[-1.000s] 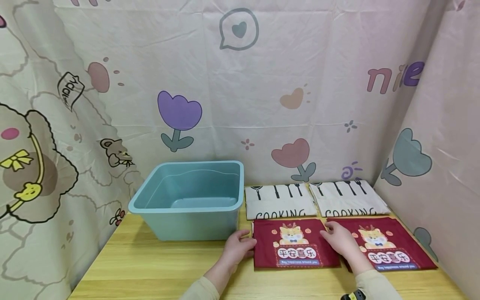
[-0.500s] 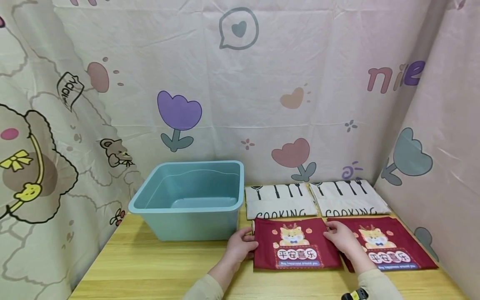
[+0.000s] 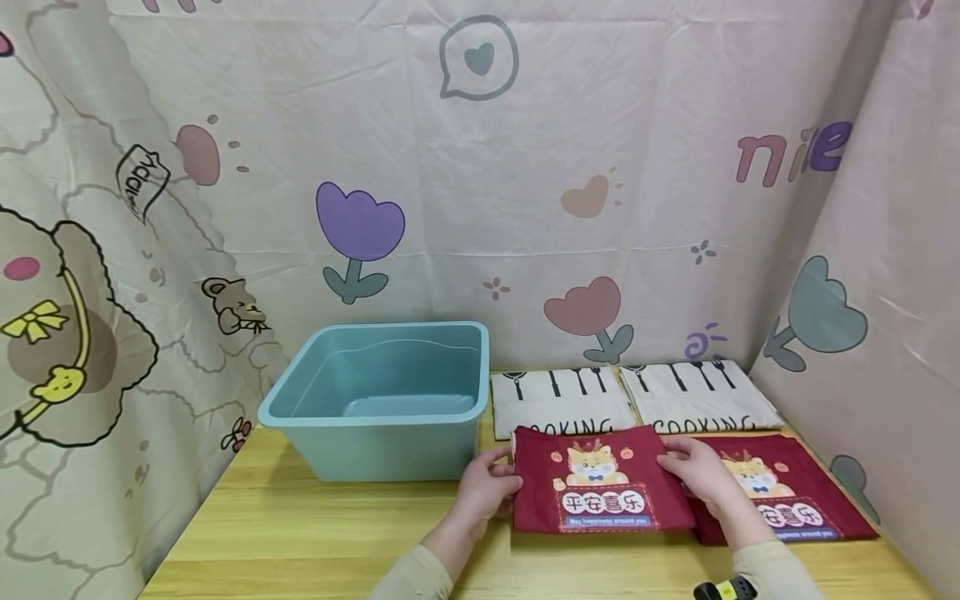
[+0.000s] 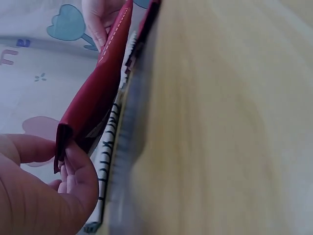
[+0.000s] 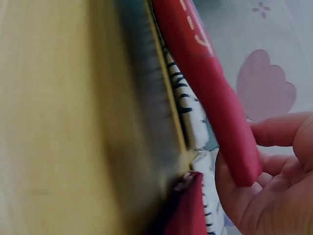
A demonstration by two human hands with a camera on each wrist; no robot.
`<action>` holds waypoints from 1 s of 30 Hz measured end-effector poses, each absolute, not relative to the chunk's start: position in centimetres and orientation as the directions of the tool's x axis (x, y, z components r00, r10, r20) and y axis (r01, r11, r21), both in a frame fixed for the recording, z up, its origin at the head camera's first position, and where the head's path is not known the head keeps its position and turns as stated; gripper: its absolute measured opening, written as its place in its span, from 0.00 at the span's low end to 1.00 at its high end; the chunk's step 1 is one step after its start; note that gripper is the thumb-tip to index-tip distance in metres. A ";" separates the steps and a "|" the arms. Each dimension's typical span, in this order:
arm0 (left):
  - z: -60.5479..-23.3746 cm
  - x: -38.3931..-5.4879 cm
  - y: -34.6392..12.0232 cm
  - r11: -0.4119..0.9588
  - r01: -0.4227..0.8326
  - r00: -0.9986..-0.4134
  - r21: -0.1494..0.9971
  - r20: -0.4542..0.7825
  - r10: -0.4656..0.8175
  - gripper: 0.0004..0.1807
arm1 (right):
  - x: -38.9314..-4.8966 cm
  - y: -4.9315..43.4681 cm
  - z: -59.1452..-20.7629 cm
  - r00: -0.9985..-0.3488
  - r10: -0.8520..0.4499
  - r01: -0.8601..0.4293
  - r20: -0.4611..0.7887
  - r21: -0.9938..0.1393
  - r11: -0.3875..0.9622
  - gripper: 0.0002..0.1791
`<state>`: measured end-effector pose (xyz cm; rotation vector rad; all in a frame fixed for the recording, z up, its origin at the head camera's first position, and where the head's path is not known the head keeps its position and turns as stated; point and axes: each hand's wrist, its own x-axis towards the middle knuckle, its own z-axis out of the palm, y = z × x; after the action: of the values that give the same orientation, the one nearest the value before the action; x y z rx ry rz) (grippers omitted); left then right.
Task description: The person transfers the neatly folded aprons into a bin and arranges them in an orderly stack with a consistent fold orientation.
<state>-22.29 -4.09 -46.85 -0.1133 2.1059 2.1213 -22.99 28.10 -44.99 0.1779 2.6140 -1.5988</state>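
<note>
A folded dark red cloth [image 3: 600, 500] with a cartoon dog and Chinese lettering is held up off the table between both hands. My left hand [image 3: 483, 487] pinches its left edge between thumb and fingers, and the left wrist view shows the folded corner of the cloth [image 4: 88, 107] in that pinch. At the opposite edge my right hand [image 3: 701, 475] grips the cloth, thumb on one face and fingers behind, as the right wrist view shows [image 5: 274, 171]. A second, matching red cloth [image 3: 795, 475] lies flat on the table to the right, partly behind my right forearm.
A light blue plastic bin [image 3: 382, 446] stands on the wooden table [image 3: 300, 542] left of my hands; its visible inside holds nothing. Two folded white cloths with "COOKING" print, a left one [image 3: 562, 404] and a right one [image 3: 701, 400], lie behind the red ones. A patterned curtain [image 3: 450, 167] hangs behind.
Both hands have lifted the left red cloth off the table and shifted it slightly right. It now overlaps the front of the left white cloth and part of the other red one.
</note>
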 end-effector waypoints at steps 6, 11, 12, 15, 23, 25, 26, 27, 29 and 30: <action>-45.7 -22.2 -3.9 -0.060 -0.121 -0.991 0.991 -0.117 0.071 0.32 | -22.7 28.9 -43.5 -0.991 0.061 0.133 -0.118 -0.898 0.418 0.29; -45.0 -22.0 -3.6 -0.113 -0.094 -0.994 0.989 -0.086 0.071 0.32 | -22.4 29.1 -42.7 -0.989 0.087 0.144 -0.118 -0.905 0.401 0.31; -44.8 -22.0 -3.5 -0.121 -0.094 -0.994 0.988 -0.087 0.068 0.33 | -22.3 29.1 -42.6 -0.989 0.091 0.147 -0.120 -0.907 0.396 0.31; -44.2 -21.8 -3.4 -0.129 -0.100 -0.994 0.987 -0.092 0.060 0.33 | -22.1 29.2 -42.3 -0.987 0.101 0.153 -0.124 -0.917 0.369 0.32; -42.1 -21.8 -2.9 -0.156 -0.074 -0.996 0.985 -0.065 0.058 0.33 | -21.7 29.8 -41.0 -0.990 0.086 0.131 -0.109 -0.939 0.317 0.33; -41.6 -21.8 -2.8 -0.166 -0.064 -0.996 0.984 -0.054 0.065 0.33 | -21.7 30.0 -40.6 -0.992 0.077 0.121 -0.103 -0.950 0.288 0.33; -41.3 -21.7 -2.8 -0.173 -0.061 -0.996 0.983 -0.049 0.072 0.33 | -21.6 30.1 -40.4 -0.992 0.071 0.116 -0.100 -0.954 0.277 0.33; -41.1 -21.7 -2.8 -0.182 -0.058 -0.996 0.982 -0.044 0.079 0.33 | -21.6 30.1 -40.2 -0.993 0.065 0.112 -0.098 -0.957 0.267 0.34; -40.7 -21.7 -2.7 -0.202 -0.050 -0.995 0.978 -0.032 0.092 0.33 | -21.6 30.3 -39.8 -0.994 0.060 0.107 -0.094 -0.959 0.263 0.34; -40.4 -21.6 -2.7 -0.209 -0.047 -0.995 0.977 -0.027 0.096 0.33 | -21.5 30.3 -39.7 -0.995 0.055 0.099 -0.088 -0.959 0.265 0.34</action>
<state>-21.62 -2.74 -40.42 0.0603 1.9149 2.3724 -21.52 30.30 -39.68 0.1512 2.4691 -1.8767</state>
